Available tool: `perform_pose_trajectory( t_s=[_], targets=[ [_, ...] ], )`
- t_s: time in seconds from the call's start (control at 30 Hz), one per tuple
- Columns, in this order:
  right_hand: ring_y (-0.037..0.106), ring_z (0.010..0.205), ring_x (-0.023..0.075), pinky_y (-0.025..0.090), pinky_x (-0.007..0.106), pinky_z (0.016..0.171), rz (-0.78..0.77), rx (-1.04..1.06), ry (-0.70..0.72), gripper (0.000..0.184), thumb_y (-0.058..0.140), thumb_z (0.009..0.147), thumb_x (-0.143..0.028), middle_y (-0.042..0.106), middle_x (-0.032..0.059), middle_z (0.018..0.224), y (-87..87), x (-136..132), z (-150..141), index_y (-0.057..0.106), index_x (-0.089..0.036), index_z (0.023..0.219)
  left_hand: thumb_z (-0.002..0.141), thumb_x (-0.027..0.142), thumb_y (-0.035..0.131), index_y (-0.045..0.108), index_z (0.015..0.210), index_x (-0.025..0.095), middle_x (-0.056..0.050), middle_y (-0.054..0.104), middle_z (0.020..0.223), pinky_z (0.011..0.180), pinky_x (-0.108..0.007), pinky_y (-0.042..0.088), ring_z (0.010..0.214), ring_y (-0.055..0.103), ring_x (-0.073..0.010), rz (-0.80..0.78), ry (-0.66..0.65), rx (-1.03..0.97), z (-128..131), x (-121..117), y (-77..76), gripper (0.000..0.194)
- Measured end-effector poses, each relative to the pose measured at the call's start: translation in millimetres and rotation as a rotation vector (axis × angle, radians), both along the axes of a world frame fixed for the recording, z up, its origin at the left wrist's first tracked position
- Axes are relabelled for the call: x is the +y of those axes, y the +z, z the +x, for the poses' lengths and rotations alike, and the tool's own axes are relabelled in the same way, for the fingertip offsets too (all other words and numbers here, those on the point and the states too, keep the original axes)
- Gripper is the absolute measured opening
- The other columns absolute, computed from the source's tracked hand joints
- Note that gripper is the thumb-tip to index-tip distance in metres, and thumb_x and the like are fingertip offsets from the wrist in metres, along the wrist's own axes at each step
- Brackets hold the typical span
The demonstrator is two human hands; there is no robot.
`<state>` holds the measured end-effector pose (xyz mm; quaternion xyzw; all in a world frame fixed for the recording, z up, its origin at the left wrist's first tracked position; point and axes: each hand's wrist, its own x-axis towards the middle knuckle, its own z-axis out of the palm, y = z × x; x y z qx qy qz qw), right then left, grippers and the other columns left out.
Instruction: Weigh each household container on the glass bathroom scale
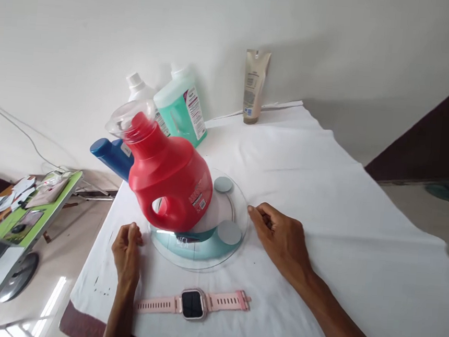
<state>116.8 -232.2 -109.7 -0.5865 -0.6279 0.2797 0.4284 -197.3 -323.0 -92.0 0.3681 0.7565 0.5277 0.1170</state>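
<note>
A red detergent jug (pixel 172 179) with a clear cap stands on a round glass scale (pixel 189 257). Lit characters show on the scale's display, too blurred to read surely. My left hand (pixel 127 246) rests on the white cloth beside the scale's left side, its fingers curled with nothing seen in them. On the other side, my right hand (pixel 281 236) lies loosely closed, the thumb tip at or very near the glass rim; I cannot tell whether they touch. In front of the scale a pink smartwatch (pixel 192 304) lies stretched out, its screen dark.
Behind the jug stand a green liquid bottle (pixel 180 109), a white-capped bottle (pixel 139 85) and a partly hidden blue bottle (pixel 113 156). A beige tube (pixel 254 87) stands upright by the wall. Papers lie on a green-edged desk (pixel 54 201) to the left.
</note>
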Motion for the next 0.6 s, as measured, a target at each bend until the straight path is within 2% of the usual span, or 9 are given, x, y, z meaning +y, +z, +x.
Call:
perform_pose_trajectory(
  t_s=[0.13,0.27,0.37,0.5,0.53,0.6],
  targets=[
    [0.032,0.051,0.0137,0.030,0.029,0.055,-0.018,-0.011,0.000,0.045,0.046,0.096,-0.056,0.035,-0.0049,0.054,2.0,-1,0,0.037,-0.025,0.064,0.090,0.065,0.063,0.065,0.077,0.020,-0.002,0.063,0.071,0.064,-0.029,0.046,0.067,0.058,-0.0179,-0.078,-0.059,0.022,1,4,-2.1,0.046],
    [0.033,0.052,0.0143,0.030,0.030,0.055,-0.015,-0.014,0.018,0.046,0.045,0.097,-0.058,0.037,-0.0044,0.055,4.5,-2,0,0.039,-0.025,0.065,0.095,0.065,0.055,0.065,0.078,0.020,-0.003,0.063,0.073,0.066,-0.030,0.047,0.070,0.060,-0.0186,-0.073,-0.039,0.055,9,4,3.4,0.049],
    [0.034,0.052,0.0144,0.031,0.030,0.055,-0.035,-0.015,0.016,0.047,0.046,0.096,-0.059,0.037,-0.0044,0.055,3.5,-2,1,0.040,-0.025,0.065,0.099,0.063,0.050,0.067,0.090,0.022,-0.004,0.067,0.083,0.075,-0.032,0.052,0.078,0.065,-0.0202,0.063,-0.057,0.118,27,-1,26.7,0.044],
    [0.033,0.051,0.0146,0.031,0.030,0.056,-0.054,-0.007,0.003,0.047,0.046,0.095,-0.060,0.037,-0.0046,0.053,0.6,-1,1,0.040,-0.025,0.065,0.097,0.070,0.048,0.067,0.119,0.025,-0.009,0.070,0.110,0.089,-0.038,0.054,0.101,0.067,-0.0251,0.265,-0.265,0.249,61,6,71.0,0.054],
    [0.033,0.051,0.0146,0.032,0.030,0.056,-0.053,-0.003,0.000,0.046,0.046,0.094,-0.060,0.037,-0.0046,0.053,0.4,0,0,0.040,-0.025,0.064,0.096,0.072,0.049,0.067,0.119,0.025,-0.009,0.070,0.110,0.087,-0.037,0.054,0.100,0.067,-0.0249,0.283,-0.305,0.232,69,12,78.4,0.055],
    [0.034,0.051,0.0145,0.032,0.030,0.057,-0.055,0.004,0.002,0.046,0.046,0.093,-0.060,0.038,-0.0045,0.052,1.0,0,0,0.040,-0.025,0.064,0.095,0.072,0.051,0.069,0.098,0.022,-0.007,0.068,0.092,0.073,-0.032,0.051,0.084,0.064,-0.0210,0.266,-0.353,0.113,78,27,85.0,0.054]
  ],
)
